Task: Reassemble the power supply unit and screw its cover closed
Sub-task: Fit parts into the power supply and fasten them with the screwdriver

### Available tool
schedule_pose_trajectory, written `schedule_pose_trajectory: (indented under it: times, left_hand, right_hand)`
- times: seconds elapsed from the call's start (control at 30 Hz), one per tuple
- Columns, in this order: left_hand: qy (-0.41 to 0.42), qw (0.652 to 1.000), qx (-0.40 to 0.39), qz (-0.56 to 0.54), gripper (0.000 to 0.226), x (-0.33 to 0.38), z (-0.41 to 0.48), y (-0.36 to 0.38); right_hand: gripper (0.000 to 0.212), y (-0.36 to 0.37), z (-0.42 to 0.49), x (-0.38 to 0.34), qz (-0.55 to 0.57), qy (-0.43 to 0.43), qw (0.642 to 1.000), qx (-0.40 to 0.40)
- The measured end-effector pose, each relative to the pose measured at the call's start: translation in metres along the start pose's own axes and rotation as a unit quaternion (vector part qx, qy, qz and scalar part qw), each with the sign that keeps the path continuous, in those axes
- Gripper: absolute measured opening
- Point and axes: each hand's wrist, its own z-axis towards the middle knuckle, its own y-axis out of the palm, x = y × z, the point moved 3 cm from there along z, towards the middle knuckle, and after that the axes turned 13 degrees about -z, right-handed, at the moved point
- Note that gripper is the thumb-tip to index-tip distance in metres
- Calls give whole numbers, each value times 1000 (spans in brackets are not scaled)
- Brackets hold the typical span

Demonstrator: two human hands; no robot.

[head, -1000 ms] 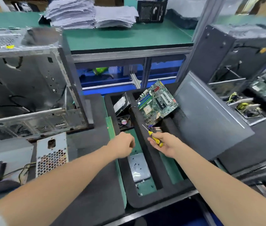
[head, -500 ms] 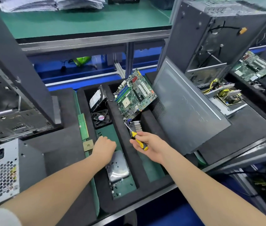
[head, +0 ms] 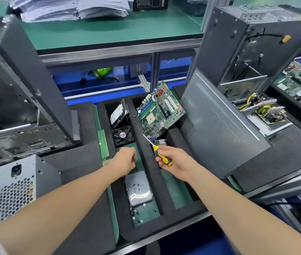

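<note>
The silver power supply unit (head: 15, 188) with its honeycomb grille lies at the lower left on black foam. My right hand (head: 175, 161) grips a yellow-handled screwdriver (head: 157, 150), its tip pointing up and left. My left hand (head: 125, 161) hovers with fingers curled over the foam tray's (head: 146, 234) left compartment, just above a silver metal plate (head: 138, 188); whether it pinches anything is hidden. Several small dark screws (head: 138, 213) lie on the plate and on the green mat below it.
An open computer case (head: 17, 100) stands at left. A motherboard (head: 161, 109), hard drive (head: 118, 115) and fan (head: 123, 135) sit in the tray's far end. A grey side panel (head: 219, 126) leans at right before another case (head: 252, 46). A RAM stick (head: 103, 144) lies beside the tray.
The view has shifted and tilted slightly. My left hand rose from the metal plate toward the tray's middle, uncovering the plate. My right hand keeps the screwdriver in about the same place.
</note>
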Motion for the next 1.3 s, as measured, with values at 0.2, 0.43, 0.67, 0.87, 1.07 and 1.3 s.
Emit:
schedule_pose_trajectory:
  times: [0.2, 0.43, 0.67, 0.87, 1.07, 1.3]
  left_hand:
    - [-50, 899, 137, -412, 23, 10, -23, -89]
    - [16, 793, 222, -567, 25, -23, -74, -182]
    - [58, 697, 273, -660, 28, -81, -128, -216]
    - [61, 677, 284, -677, 31, -113, -162, -229]
    - [51, 709, 298, -637, 19, -136, -182, -231]
    - [44, 689, 309, -654, 18, -147, -192, -229]
  right_hand:
    - [25, 45, 6, -33, -37, -65, 996, -57]
    - [29, 126, -2, -68, -81, -153, 971, -164]
    - [27, 194, -8, -75, -169, -209, 940, -210]
    - [26, 235, -13, -68, -254, -247, 908, -221]
    - [25, 260, -16, -61, -299, -308, 884, -187]
    - [26, 275, -27, -60, -419, -396, 811, -98]
